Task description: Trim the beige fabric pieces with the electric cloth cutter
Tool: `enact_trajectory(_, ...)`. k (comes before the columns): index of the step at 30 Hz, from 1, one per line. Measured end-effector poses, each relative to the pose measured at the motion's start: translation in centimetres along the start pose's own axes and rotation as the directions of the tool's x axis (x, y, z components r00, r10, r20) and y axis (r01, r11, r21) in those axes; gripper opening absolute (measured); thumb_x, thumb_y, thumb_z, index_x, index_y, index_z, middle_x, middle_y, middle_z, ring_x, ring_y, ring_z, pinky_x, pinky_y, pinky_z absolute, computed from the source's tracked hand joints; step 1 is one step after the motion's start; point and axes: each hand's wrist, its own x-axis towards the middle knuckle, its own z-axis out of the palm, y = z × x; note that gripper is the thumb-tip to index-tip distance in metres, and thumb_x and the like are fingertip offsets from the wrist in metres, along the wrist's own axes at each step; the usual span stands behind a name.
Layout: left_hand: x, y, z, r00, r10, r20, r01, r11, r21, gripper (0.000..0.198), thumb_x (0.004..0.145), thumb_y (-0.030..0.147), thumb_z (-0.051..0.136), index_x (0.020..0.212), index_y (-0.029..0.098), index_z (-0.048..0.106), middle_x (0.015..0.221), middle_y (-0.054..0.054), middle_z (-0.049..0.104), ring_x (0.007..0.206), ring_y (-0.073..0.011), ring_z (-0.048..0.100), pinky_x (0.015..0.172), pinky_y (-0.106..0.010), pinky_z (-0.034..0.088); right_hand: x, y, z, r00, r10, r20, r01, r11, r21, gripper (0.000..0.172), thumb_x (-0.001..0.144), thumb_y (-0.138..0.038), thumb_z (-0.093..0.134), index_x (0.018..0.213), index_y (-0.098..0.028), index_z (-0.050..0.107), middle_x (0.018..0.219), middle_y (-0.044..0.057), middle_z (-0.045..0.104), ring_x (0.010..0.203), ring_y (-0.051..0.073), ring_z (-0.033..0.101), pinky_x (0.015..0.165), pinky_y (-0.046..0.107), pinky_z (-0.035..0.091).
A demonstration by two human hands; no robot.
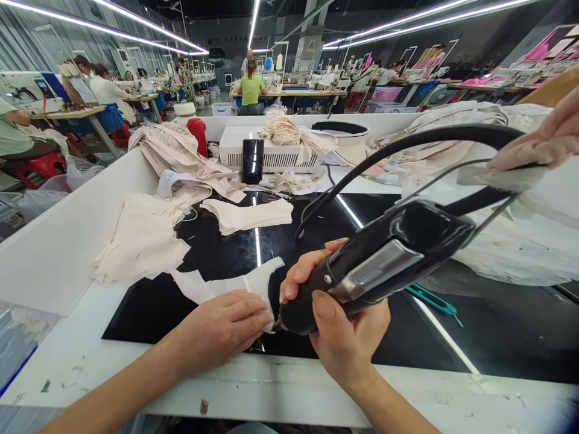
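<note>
Left hand (230,319) flat, right hand (346,337) curled at the table's near edge (271,386)

The person's left forearm (136,374) slants in over that edge from the left, the hand palm down, its fingers (244,307) together and pointing right. The right forearm (391,401) crosses the same edge farther right, the wrist angled up and inward. This hand is closed in a grip, thumb (325,304) on the near side. The hands are near each other, apart.
</note>
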Motion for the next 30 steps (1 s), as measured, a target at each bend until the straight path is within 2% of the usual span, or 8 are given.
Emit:
enact_trajectory(4,-0.2,0.0,-0.4,0.998,-0.046,0.031,0.047,0.999,-0.025,0.022,0.103,0.018,0.049,0.119,0.012,0.063,0.116,-0.011,0.070,0.113,-0.0210,0.065,0.109,-0.039,0.050,-0.8,-0.5,0.2,1.000,0.010,-0.008,-0.010,1.000,0.011,0.030,0.088,-0.032,0.074,0.106,-0.025,0.052,0.085,-0.001,0.061,0.064,0.014,0.062,0.054,0.029,0.055)
enact_trajectory(9,-1.2,0.4,-1.7,0.994,-0.003,0.108,0.012,0.996,-0.087,0.021,0.105,0.022,0.048,0.116,0.015,0.064,0.110,-0.007,0.072,0.105,-0.0176,0.067,0.109,-0.036,0.049,-0.6,-1.1,-0.3,0.998,-0.005,0.056,0.004,1.000,0.007,0.025,0.091,-0.033,0.070,0.107,-0.026,0.052,0.085,0.000,0.061,0.061,0.013,0.057,0.049,0.027,0.050)
enact_trajectory(12,-1.7,0.7,-2.9,0.989,-0.001,0.148,0.018,0.994,-0.112,0.021,0.105,0.021,0.047,0.117,0.017,0.063,0.105,-0.004,0.072,0.099,-0.0139,0.068,0.108,-0.031,0.050,1.1,-1.1,-1.0,0.999,-0.046,-0.015,0.046,0.998,-0.036,0.024,0.089,-0.031,0.072,0.103,-0.026,0.054,0.083,-0.001,0.062,0.060,0.013,0.058,0.050,0.027,0.051)
enact_trajectory(16,-1.4,0.8,-3.4,0.993,-0.018,0.119,0.026,0.997,-0.067,0.022,0.106,0.020,0.043,0.114,0.020,0.063,0.103,-0.001,0.071,0.095,-0.0116,0.068,0.109,-0.028,0.048,3.2,-0.3,-2.2,0.990,-0.058,-0.132,0.044,0.993,-0.107,0.023,0.087,-0.025,0.072,0.101,-0.027,0.054,0.082,-0.004,0.063,0.058,0.011,0.060,0.052,0.026,0.053)
enact_trajectory(23,1.1,0.2,-0.8,0.997,0.010,0.073,-0.012,0.999,0.032,0.022,0.104,0.015,0.044,0.118,0.015,0.061,0.102,-0.004,0.068,0.095,-0.0159,0.067,0.110,-0.046,0.049,3.5,0.8,-2.9,0.988,-0.077,-0.130,0.058,0.988,-0.146,0.028,0.083,-0.023,0.073,0.102,-0.028,0.053,0.082,-0.005,0.065,0.059,0.011,0.061,0.054,0.025,0.054)
enact_trajectory(30,2.4,-1.0,2.1,0.996,0.053,0.070,-0.063,0.987,0.151,0.026,0.104,0.020,0.045,0.125,0.015,0.060,0.104,-0.006,0.066,0.095,-0.0197,0.067,0.103,-0.050,0.054,3.3,0.6,-3.1,0.986,-0.081,-0.145,0.052,0.980,-0.190,0.025,0.083,-0.023,0.070,0.098,-0.027,0.051,0.080,-0.006,0.063,0.057,0.011,0.058,0.050,0.025,0.051)
